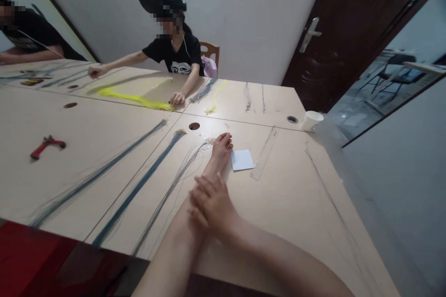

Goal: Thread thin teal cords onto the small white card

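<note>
Empty-looking pause at the thin strand bundle (163,199); bundles laid out, remaining count unclear.
Left hand (222,146) is beside the thin bundle's gold-tipped ends and the white card (243,160), grip narrow, fingers loosely curled; can't tell if anything fine is pinched. Right hand (211,202) lies over the left forearm, grip wide, fingers spread, no object visible. Progress, my read: the two thicker blue-grey bundles, middle (144,178) and left (114,161), look gathered; the thin one looks looser, ends scattered. A few loose strands (324,181) lie past the clear ruler (265,153), on the right of the surface (289,204). Red-handled pliers (48,140) lie far left, apart from both hands. How much is left: can't tell.
</note>
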### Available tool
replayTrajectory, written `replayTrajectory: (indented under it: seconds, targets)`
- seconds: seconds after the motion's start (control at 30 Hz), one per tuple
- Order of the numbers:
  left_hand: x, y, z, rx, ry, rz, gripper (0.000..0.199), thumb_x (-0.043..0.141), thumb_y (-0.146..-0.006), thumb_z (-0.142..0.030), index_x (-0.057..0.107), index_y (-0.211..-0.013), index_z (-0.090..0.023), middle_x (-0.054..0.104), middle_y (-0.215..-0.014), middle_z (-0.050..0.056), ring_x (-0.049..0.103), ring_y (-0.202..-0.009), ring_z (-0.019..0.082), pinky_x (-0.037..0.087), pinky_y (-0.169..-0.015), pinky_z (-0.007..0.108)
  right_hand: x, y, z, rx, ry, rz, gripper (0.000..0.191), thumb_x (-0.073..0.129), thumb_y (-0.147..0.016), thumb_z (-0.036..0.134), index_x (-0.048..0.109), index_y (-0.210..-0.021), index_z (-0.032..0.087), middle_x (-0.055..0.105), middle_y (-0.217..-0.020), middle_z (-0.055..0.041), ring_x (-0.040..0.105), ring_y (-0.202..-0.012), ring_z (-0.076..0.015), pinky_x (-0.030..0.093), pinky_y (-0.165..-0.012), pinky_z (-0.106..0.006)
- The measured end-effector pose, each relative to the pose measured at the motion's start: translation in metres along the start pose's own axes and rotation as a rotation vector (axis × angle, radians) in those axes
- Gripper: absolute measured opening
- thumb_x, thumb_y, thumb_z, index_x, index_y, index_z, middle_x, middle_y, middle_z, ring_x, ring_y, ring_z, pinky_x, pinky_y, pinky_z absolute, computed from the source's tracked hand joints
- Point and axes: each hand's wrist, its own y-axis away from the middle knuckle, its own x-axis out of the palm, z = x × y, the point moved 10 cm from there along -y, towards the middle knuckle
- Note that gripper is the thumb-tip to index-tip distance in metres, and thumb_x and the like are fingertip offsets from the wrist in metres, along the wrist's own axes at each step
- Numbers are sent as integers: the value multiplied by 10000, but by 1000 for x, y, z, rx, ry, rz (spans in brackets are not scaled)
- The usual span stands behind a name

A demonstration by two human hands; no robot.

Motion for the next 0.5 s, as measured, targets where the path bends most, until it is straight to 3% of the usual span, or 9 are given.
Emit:
replayTrajectory:
  seconds: [0.1,0.17,0.23,0.3,0.37,0.43,0.5]
  targets:
    - [22,9,-25,28,-39,23,255,734,-619,-223,549,-785,-165,548,-734,-23,479,-605,40,350,-542,168,-67,-15,-31,97,-38,-260,309,467,-852,306,541,-1126,184,485,-1274,-106,368,-1228,-231,235,-1047,-460]
    - [44,23,-55,84,-68,68,223,731,-625,-215,561,-761,-164,551,-768,-22,479,-635,38,361,-560,160,-110,-16,-49,138,-118,-402,284,453,-863,296,537,-1115,196,512,-1236,-95,411,-1195,-204,312,-1016,-408]
    - [79,49,-93,204,-143,213,159,703,-667,-206,582,-760,-160,550,-809,-9,480,-676,42,377,-583,156,-138,-13,-69,192,-210,-490,290,435,-875,307,521,-1134,210,513,-1233,-84,425,-1186,-196,321,-1014,-402]
    - [113,81,-125,282,-192,356,106,676,-699,-200,590,-746,-159,549,-853,0,475,-680,42,386,-587,158,-147,-12,-87,264,-359,-517,318,406,-891,341,483,-1179,229,501,-1252,-75,423,-1193,-192,331,-1006,-409]
    - [141,111,-139,268,-273,459,93,675,-700,-190,597,-738,-156,549,-860,7,475,-667,45,400,-594,170,-141,-15,-96,289,-541,-495,355,370,-906,378,429,-1228,241,450,-1310,-69,391,-1227,-188,323,-1014,-413]
    - [163,133,-141,210,-351,545,95,679,-693,-186,598,-726,-150,548,-839,14,482,-666,54,410,-592,178,-130,-23,-88,242,-726,-448,375,317,-921,405,390,-1252,246,412,-1346,-62,356,-1257,-178,297,-1033,-411]
    - [175,144,-139,158,-420,592,103,683,-687,-188,596,-723,-146,551,-815,19,485,-653,60,407,-561,177,-116,-29,-67,162,-897,-346,384,262,-931,423,380,-1249,243,476,-1290,-65,397,-1230,-167,296,-1033,-407]
